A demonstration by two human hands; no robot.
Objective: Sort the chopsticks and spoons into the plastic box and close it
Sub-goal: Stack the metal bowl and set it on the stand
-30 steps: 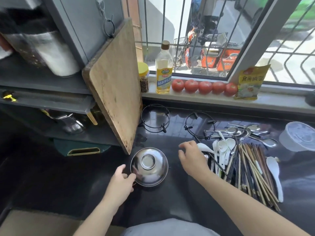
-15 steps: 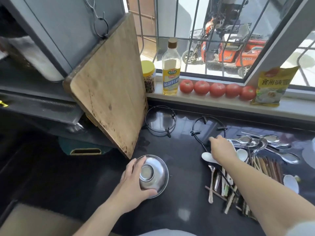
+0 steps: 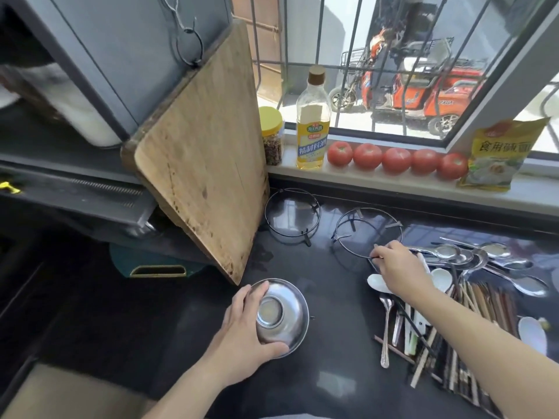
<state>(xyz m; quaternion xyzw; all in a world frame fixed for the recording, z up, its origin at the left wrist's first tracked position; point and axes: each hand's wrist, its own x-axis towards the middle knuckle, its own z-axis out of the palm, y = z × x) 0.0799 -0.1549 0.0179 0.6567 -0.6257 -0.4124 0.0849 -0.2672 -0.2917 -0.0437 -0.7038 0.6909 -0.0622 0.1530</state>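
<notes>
Head view: dark countertop (image 3: 332,297) below a window sill.
Left hand (image 3: 242,334): fingers spread, cupped over an upturned steel bowl (image 3: 284,313); thumb on its near rim, fingertips on the far rim.
Right hand (image 3: 399,270): fingers curled, tips pinching the near edge of a wire ring stand (image 3: 367,231).
Bowl contents: cannot tell, base faces up.
Chopsticks (image 3: 481,300): loose heap on the counter right of that hand, long axes running near to far.
Spoons (image 3: 472,255): metal ones fanned beyond the heap; white ceramic spoon (image 3: 378,284) touching the right hand.
</notes>
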